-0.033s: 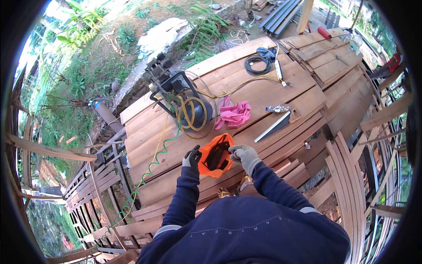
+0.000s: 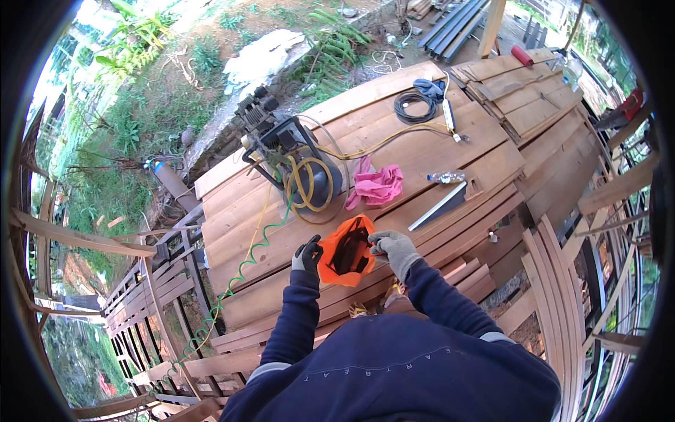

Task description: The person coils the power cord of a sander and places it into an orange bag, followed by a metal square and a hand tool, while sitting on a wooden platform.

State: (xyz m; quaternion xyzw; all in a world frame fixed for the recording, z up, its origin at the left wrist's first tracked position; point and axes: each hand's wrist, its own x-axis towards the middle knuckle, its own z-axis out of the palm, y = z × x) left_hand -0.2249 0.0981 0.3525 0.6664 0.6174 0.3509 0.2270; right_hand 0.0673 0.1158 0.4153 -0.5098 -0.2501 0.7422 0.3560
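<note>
Both gloved hands hold a floppy orange plastic bag (image 2: 346,252) open at chest height: the left hand (image 2: 306,254), in a dark glove, has its grip closed on the bag's left edge, and the right hand (image 2: 394,247), in a grey glove, has its grip closed on the right edge. Something dark shows inside the bag's mouth; what it is cannot be told. The bag hangs over a deck of reddish-brown wooden planks (image 2: 436,148). Just beyond it stands a dark air compressor (image 2: 299,158) with a yellow coiled hose, and a green spiral hose (image 2: 242,271) trails off to the left. A crumpled pink cloth (image 2: 376,184) lies beside the compressor, with a long metal straightedge (image 2: 439,206) to its right and a black coiled cable (image 2: 415,105) further off.
</note>
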